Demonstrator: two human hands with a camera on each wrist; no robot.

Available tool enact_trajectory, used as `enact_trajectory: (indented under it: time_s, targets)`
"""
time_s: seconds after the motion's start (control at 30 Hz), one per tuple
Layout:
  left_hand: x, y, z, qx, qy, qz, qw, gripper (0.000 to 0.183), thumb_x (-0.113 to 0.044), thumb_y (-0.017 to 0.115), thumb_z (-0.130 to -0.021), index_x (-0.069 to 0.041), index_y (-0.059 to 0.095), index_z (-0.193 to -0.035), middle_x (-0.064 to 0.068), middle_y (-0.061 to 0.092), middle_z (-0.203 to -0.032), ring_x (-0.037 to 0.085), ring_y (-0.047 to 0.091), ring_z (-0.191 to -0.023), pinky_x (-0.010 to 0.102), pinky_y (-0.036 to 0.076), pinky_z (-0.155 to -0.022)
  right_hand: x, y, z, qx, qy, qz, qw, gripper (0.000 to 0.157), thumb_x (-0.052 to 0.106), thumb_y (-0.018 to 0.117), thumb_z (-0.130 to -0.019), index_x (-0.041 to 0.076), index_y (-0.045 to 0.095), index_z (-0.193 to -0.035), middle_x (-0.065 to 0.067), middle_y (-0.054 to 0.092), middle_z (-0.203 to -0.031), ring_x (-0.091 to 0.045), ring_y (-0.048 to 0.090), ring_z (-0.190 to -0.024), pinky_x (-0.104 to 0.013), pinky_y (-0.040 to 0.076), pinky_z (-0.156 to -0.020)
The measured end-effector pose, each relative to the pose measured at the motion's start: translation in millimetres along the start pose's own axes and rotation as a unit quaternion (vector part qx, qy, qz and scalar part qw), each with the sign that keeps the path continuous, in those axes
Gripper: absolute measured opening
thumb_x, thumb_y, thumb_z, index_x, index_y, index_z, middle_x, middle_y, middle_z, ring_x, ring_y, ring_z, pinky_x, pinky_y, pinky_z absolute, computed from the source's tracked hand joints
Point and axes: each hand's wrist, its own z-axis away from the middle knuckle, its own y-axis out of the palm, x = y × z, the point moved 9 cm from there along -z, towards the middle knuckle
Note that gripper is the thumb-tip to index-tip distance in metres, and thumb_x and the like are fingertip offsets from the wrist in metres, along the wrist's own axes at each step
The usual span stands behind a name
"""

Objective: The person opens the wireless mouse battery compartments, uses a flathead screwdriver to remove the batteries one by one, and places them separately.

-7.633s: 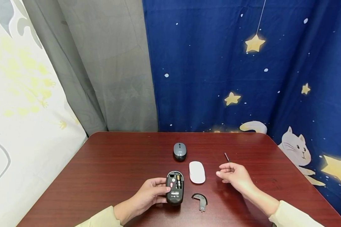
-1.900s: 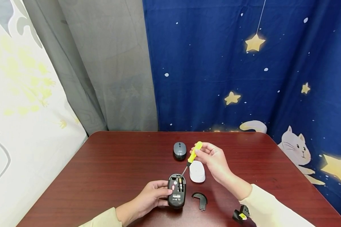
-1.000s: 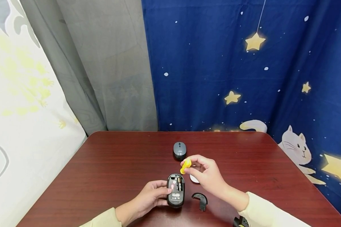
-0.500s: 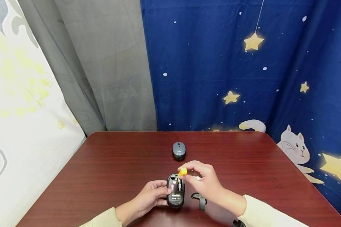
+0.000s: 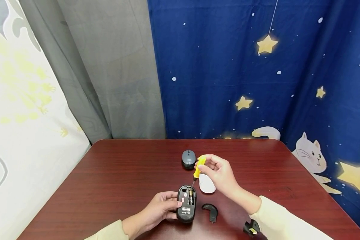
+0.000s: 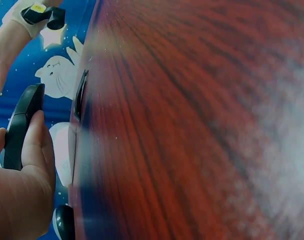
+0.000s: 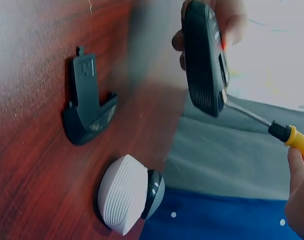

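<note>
My left hand (image 5: 156,207) grips a black computer mouse (image 5: 186,213), underside up, just above the table. Its battery bay is uncovered, and a battery (image 5: 191,197) lies inside. The thumb rests on the mouse's underside while the other fingers support its left side. Between thumb and fingers, my right hand (image 5: 223,175) pinches the yellow handle of a screwdriver (image 5: 199,167). In the right wrist view the screwdriver's metal shaft (image 7: 249,114) reaches the far end of the bay; the tip's exact contact is hard to see. The detached battery cover (image 5: 211,212) lies right of the mouse.
A white mouse (image 5: 207,184) stands behind the held mouse, partly under my right hand. Farther back sits a grey-and-black mouse (image 5: 188,159). All are on a dark red wooden table (image 5: 123,173), with curtains behind it.
Earlier, my right hand was empty near the screwdriver on the right; now it holds it at the mouse. Within the last second the handle dipped toward the bay, then rose. The left hand barely moved.
</note>
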Motion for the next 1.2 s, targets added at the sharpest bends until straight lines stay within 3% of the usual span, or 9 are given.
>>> enact_trajectory:
  time_s: [0.3,0.67,0.9,1.2]
  targets:
    - [0.4,-0.4,1.0,-0.006,0.003,-0.009,0.9999,0.040,-0.002,0.061,-0.089,0.014,0.051,-0.123,0.016,0.067,-0.103,0.023,0.068,-0.087,0.037,0.058,-0.072,-27.8,-15.6,-10.7,-0.056,0.116,-0.040,0.991,0.021,-0.003,0.063,-0.090,-0.014,0.058,-0.107,-0.027,0.066,-0.095,-0.021,0.070,-0.083,-0.039,0.058,-0.075]
    - [3.3,-0.7,1.6,-0.011,0.005,-0.009,0.9999,0.041,-0.002,0.062,-0.088,0.014,0.051,-0.124,0.015,0.067,-0.102,0.022,0.067,-0.086,0.036,0.059,-0.070,-59.4,-22.0,-15.3,-0.074,0.214,-0.080,0.971,0.019,-0.003,0.057,-0.092,-0.014,0.055,-0.108,-0.011,0.069,-0.086,-0.020,0.069,-0.080,-0.038,0.057,-0.077]
    - [5.9,0.4,2.4,-0.006,0.004,-0.010,0.9999,0.039,-0.001,0.061,-0.088,0.013,0.053,-0.123,0.014,0.067,-0.101,0.021,0.067,-0.085,0.036,0.059,-0.068,-76.2,-25.2,-11.3,-0.080,0.266,-0.081,0.957,0.015,-0.002,0.057,-0.093,-0.011,0.058,-0.105,-0.011,0.069,-0.087,-0.018,0.069,-0.081,-0.034,0.058,-0.076]
    - [3.9,-0.4,4.4,-0.012,0.009,-0.007,0.9999,0.041,0.000,0.062,-0.087,0.014,0.052,-0.124,0.015,0.067,-0.101,0.021,0.067,-0.084,0.034,0.059,-0.067,-92.5,-27.8,-6.1,-0.097,0.300,-0.089,0.945,0.011,0.000,0.059,-0.094,-0.008,0.060,-0.100,-0.019,0.069,-0.094,-0.016,0.068,-0.078,-0.030,0.058,-0.074]
